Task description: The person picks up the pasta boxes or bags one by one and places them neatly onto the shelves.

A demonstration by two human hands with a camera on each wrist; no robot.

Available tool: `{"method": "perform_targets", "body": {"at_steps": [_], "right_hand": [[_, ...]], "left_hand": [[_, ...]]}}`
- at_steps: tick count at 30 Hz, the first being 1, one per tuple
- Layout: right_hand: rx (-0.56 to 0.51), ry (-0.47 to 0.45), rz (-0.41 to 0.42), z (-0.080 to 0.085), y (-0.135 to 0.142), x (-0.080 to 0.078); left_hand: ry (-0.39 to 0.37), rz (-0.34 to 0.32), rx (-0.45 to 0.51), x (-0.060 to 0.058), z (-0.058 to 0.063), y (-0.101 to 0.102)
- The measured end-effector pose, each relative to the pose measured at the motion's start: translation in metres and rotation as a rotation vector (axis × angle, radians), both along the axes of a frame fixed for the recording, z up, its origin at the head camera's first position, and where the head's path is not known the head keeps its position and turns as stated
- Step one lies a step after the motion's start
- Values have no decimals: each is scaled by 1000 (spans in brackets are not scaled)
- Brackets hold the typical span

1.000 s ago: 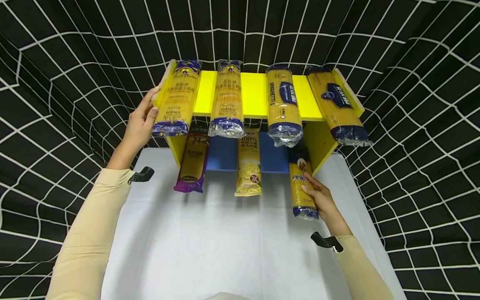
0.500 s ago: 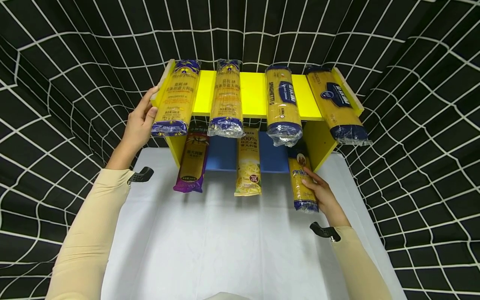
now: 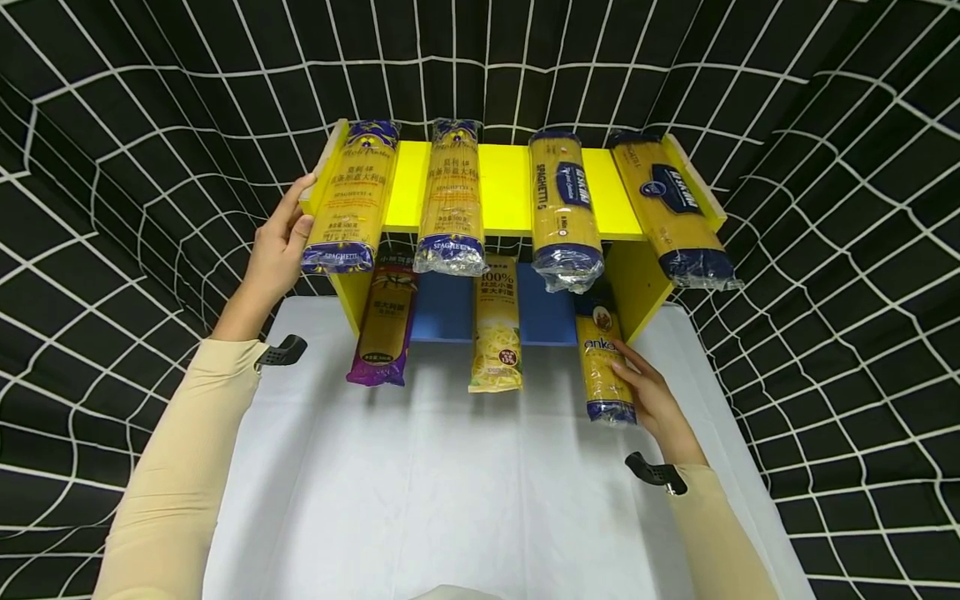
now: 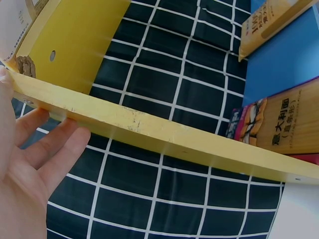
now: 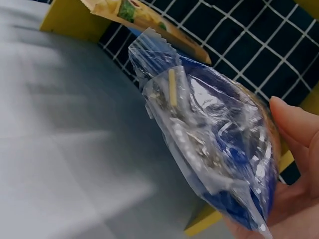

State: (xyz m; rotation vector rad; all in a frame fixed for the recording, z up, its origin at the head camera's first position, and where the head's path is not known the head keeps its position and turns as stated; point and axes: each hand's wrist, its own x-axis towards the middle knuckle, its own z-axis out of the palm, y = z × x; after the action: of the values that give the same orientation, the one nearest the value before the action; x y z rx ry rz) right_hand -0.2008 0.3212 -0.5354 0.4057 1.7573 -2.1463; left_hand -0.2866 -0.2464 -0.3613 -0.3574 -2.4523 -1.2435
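A yellow two-level shelf [image 3: 507, 187] with a blue lower board [image 3: 444, 308] stands on the white cloth. In the head view, my left hand [image 3: 279, 250] holds the shelf's upper left side; the left wrist view shows that hand's fingers [image 4: 60, 144] against the outside of the side panel. My right hand [image 3: 656, 408] grips a blue-and-yellow pack of spaghetti [image 3: 606, 375] by its right side, at the lower level's right end. The pack's front end sticks out past the shelf, and its back end is hidden underneath. In the right wrist view, its clear crinkled wrapper [image 5: 199, 139] faces the camera.
Several spaghetti packs lie on the top level, among them a far-left pack [image 3: 352, 196] and a far-right pack [image 3: 671, 208]. Below sit a purple-ended pack [image 3: 384, 325] and a yellow pack [image 3: 496, 325]. Black netting-patterned curtains [image 3: 480, 67] surround the table [image 3: 450, 483].
The spaghetti pack in my right hand has slid a little farther into the lower level, and the hand has shifted slightly. My left hand stays in place on the shelf.
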Motion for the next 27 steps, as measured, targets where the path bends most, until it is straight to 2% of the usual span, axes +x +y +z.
{"method": "perform_targets", "body": {"at_steps": [5,9,15,18,23,27], "right_hand": [[-54,5,3,2,7,8],[-10,52,5,1,10,16],[225,254,-32,-3,17,30],[354,312,34,-6,23,39],[559,335,183,-12,27,55],[674,371,203,-19,22,62]], "left_hand": [[1,2,2,0,0,0],[1,3,2,0,0,0],[9,-5,1,0,-2,1],[11,-8,4,0,-2,1],[12,-5,-1,-1,-2,1],[10,-2,0,0,-1,0]]}}
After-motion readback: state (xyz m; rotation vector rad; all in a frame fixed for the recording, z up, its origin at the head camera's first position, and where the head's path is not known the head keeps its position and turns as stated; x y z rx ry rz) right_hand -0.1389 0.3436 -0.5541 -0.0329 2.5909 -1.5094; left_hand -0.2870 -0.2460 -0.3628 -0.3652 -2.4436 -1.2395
